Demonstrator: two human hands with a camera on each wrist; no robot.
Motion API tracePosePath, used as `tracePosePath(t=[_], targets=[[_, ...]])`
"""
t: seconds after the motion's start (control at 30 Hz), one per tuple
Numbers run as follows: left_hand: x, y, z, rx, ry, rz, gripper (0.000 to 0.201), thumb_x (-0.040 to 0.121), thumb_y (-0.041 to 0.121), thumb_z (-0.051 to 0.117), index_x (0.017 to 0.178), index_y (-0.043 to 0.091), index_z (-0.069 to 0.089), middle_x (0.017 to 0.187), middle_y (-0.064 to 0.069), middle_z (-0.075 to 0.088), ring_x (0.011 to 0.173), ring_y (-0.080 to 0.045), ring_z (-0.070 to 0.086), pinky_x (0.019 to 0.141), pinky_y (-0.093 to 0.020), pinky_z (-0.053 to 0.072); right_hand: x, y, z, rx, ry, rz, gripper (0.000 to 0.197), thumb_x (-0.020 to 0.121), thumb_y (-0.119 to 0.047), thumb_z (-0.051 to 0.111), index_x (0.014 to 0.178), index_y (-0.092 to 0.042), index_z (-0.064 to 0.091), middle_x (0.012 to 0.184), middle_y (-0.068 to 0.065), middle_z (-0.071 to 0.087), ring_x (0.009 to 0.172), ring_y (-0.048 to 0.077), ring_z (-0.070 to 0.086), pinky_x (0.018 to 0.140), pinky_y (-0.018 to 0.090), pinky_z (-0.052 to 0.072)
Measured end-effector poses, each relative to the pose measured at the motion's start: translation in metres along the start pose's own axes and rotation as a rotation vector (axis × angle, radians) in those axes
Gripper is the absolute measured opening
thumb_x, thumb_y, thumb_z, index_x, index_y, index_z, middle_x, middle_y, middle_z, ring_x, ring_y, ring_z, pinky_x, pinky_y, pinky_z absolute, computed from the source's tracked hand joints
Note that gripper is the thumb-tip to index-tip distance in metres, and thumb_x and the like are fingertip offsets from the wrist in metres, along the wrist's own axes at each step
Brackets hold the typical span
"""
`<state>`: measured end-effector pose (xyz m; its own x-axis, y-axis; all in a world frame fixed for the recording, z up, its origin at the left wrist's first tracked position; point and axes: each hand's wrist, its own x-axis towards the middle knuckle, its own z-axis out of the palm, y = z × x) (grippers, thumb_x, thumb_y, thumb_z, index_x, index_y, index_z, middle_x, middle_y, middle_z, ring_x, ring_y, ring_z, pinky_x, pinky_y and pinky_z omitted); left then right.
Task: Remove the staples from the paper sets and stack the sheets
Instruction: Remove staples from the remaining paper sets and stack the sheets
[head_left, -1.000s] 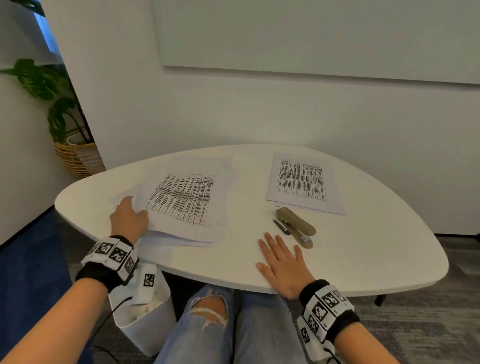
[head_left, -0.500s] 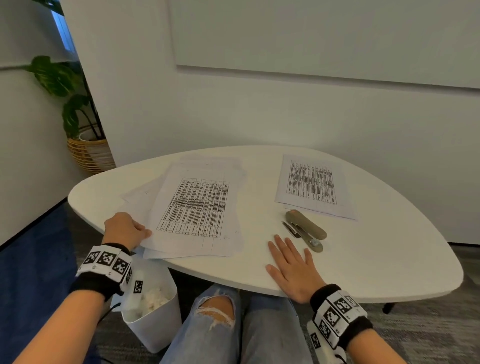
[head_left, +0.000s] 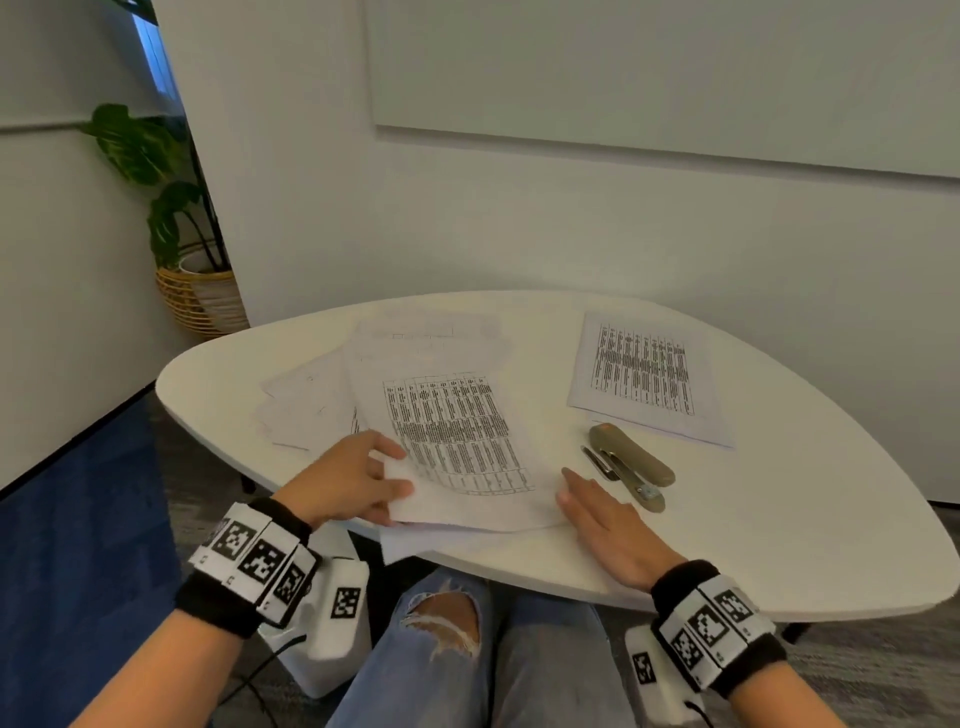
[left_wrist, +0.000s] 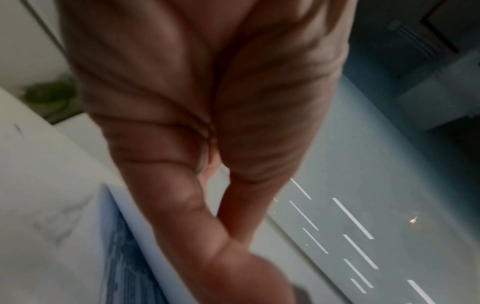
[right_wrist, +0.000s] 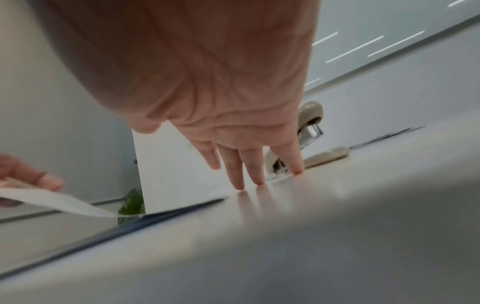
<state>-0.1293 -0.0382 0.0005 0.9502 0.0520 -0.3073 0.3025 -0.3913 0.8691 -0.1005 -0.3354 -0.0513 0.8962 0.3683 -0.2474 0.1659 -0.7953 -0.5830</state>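
Observation:
A paper set printed with a table (head_left: 457, 431) lies on top of a loose pile at the table's near left. My left hand (head_left: 402, 470) pinches its near-left corner between thumb and fingers, and that corner is lifted off the pile. In the left wrist view the thumb (left_wrist: 207, 232) presses on the paper's edge (left_wrist: 130, 226). My right hand (head_left: 571, 488) lies flat on the table beside the set's right edge, fingers (right_wrist: 249, 176) straight, holding nothing. A beige stapler (head_left: 631, 465) sits just beyond it. A second printed set (head_left: 644, 379) lies at the far right.
More loose sheets (head_left: 306, 405) fan out left of the top set. The white table (head_left: 779, 545) stands against a white wall. A white bin (head_left: 311, 670) is on the floor under my left wrist. A potted plant (head_left: 192, 291) is in the far-left corner.
My left hand has moved right along the pile's near edge and taken the top set's corner, lifting it. My right hand has shifted a little left, to the paper's edge.

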Motion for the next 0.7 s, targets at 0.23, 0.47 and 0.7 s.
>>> tracePosePath(t=[0.23, 0.47, 0.7], targets=[[-0.005, 0.0, 0.042, 0.356, -0.709, 0.09, 0.035, 0.087, 0.016, 0.069, 0.117, 0.026, 0.053, 0.098, -0.009, 0.068, 0.081, -0.02, 0.069, 0.064, -0.022, 0.052, 0.003, 0.0, -0.006, -0.216, -0.087, -0.093, 0.1, 0.067, -0.09, 0.019, 0.147, -0.03, 0.029, 0.156, 0.002, 0.019, 0.143, 0.017, 0.016, 0.117, 0.038, 0.018], [0.019, 0.003, 0.023, 0.139, -0.256, 0.015, 0.05, 0.087, 0.029, 0.066, 0.13, 0.015, 0.046, 0.107, -0.01, 0.066, 0.09, -0.021, 0.07, 0.082, -0.031, 0.057, -0.007, 0.01, -0.021, -0.396, -0.1, -0.067, 0.058, 0.09, -0.056, 0.045, 0.14, -0.027, 0.042, 0.146, 0.0, 0.036, 0.132, 0.018, 0.037, 0.109, 0.039, 0.032], [0.044, -0.005, 0.041, 0.294, -0.055, 0.039, 0.067, 0.074, 0.012, 0.08, 0.134, 0.01, 0.05, 0.127, -0.007, 0.056, 0.108, -0.021, 0.06, 0.096, -0.035, 0.05, 0.001, -0.003, -0.067, -0.283, 0.39, -0.176, 0.025, 0.092, -0.037, 0.053, 0.107, -0.019, 0.063, 0.096, -0.006, 0.057, 0.09, 0.01, 0.058, 0.076, 0.021, 0.046]])
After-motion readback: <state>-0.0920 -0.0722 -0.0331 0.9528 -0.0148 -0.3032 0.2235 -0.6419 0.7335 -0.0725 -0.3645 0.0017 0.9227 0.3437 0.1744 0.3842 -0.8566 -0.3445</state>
